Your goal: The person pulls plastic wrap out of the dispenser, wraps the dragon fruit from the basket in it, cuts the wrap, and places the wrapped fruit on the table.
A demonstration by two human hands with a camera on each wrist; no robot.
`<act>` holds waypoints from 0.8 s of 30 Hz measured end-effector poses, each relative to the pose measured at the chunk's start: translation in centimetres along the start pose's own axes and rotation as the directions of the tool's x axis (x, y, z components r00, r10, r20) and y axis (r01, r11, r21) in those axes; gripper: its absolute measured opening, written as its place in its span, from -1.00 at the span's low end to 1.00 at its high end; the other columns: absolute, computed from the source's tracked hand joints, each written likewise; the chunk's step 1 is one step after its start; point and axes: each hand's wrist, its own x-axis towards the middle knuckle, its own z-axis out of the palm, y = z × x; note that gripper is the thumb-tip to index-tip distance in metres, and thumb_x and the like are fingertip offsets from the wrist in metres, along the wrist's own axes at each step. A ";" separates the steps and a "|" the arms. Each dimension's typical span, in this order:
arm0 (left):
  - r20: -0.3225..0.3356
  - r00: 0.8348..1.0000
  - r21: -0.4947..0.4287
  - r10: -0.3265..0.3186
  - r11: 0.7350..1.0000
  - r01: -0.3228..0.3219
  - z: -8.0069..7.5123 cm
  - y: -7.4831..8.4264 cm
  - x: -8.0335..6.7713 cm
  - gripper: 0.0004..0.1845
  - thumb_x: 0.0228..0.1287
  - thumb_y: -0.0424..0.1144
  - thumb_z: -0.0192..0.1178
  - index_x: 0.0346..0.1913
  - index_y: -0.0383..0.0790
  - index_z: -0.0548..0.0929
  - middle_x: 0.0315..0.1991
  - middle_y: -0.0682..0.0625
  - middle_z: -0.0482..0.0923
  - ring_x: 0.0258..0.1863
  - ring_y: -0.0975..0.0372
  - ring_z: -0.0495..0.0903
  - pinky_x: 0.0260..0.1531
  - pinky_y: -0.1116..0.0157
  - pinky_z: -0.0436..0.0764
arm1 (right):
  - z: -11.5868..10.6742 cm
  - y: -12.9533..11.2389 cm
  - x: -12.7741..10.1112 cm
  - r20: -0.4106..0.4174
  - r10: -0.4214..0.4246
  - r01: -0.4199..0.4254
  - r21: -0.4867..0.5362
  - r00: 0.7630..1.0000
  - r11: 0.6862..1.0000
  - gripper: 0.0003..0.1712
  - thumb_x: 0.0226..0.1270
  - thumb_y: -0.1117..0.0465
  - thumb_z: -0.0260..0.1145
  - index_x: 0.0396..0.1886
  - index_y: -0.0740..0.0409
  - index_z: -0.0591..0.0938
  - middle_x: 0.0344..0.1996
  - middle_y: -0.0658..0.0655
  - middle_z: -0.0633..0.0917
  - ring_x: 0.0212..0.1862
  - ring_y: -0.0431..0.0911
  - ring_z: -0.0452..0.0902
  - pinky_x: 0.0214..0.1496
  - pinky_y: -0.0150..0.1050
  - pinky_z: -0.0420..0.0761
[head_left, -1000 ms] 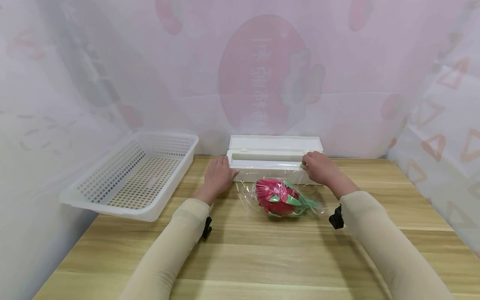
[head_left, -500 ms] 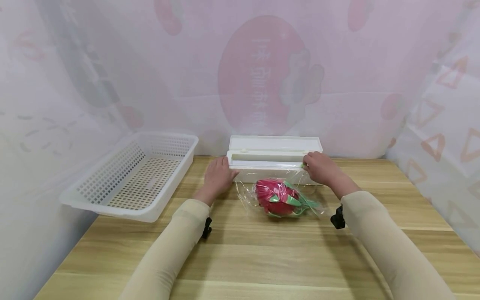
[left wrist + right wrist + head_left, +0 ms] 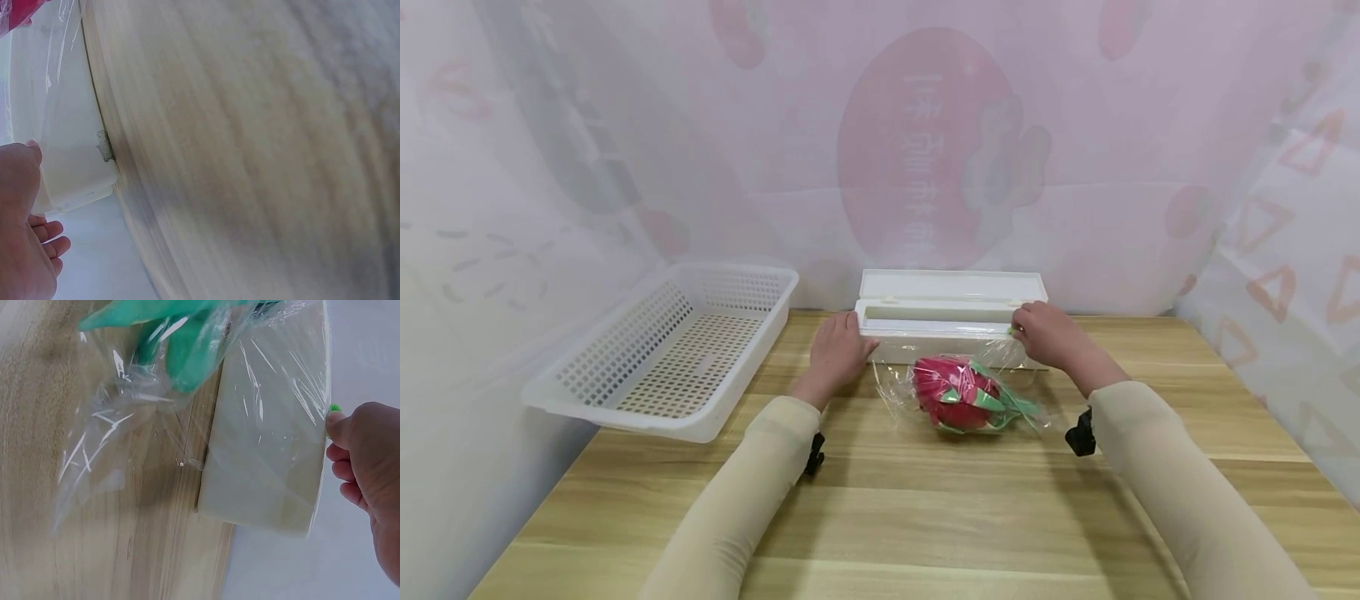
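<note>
A white cling film box [image 3: 925, 315] lies open at the table's back edge. Clear film [image 3: 895, 392] runs from it over a red toy fruit with green leaves [image 3: 958, 393]. My left hand [image 3: 842, 348] rests against the box's left end, fingers relaxed; the left wrist view shows that hand [image 3: 25, 231] beside the box corner [image 3: 75, 181]. My right hand [image 3: 1037, 333] is at the box's right end, pinching a small green slider [image 3: 1012, 331]. In the right wrist view its thumb tip [image 3: 337, 425] touches the slider [image 3: 334, 408], with the other fingers curled, and film drapes the box [image 3: 269, 456].
A white perforated basket [image 3: 617, 408] stands tilted at the left, overhanging the wooden table [image 3: 925, 517]. A pink printed curtain closes off the back and both sides just behind the box.
My right hand has shifted slightly to the right along the box rail with the green slider. The left hand and the fruit stay put.
</note>
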 end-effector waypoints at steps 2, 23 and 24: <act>-0.001 1.000 -0.003 0.000 1.000 0.000 0.0 0.0 0.0 -0.24 0.46 0.15 -0.06 0.29 -0.56 0.26 0.22 -0.36 0.34 0.27 -0.09 0.30 0.33 0.10 0.21 | 0.1 0.1 -0.1 -0.020 -0.012 0.012 0.009 1.000 1.000 -0.94 0.24 0.41 0.31 -0.38 0.31 0.57 -0.43 0.15 0.58 -0.30 0.11 0.51 -0.17 0.02 0.54; 0.016 1.000 0.002 0.000 1.000 0.000 -0.1 0.2 -0.2 -0.21 0.47 0.17 -0.10 0.33 -0.57 0.22 0.26 -0.37 0.31 0.30 -0.09 0.26 0.36 0.10 0.16 | -0.2 1.7 -1.9 -0.007 0.051 -0.051 0.025 0.999 0.998 -0.93 0.22 0.42 0.32 -0.39 0.32 0.56 -0.45 0.16 0.56 -0.33 0.10 0.50 -0.22 0.03 0.54; 0.015 1.000 0.000 -0.001 1.000 0.001 -0.1 0.2 -0.2 -0.21 0.47 0.17 -0.09 0.32 -0.57 0.23 0.26 -0.37 0.31 0.30 -0.09 0.27 0.36 0.10 0.16 | -0.2 1.9 -1.9 -0.010 0.053 -0.052 0.027 0.999 0.998 -0.93 0.22 0.42 0.32 -0.39 0.32 0.56 -0.46 0.16 0.55 -0.34 0.10 0.50 -0.23 0.03 0.54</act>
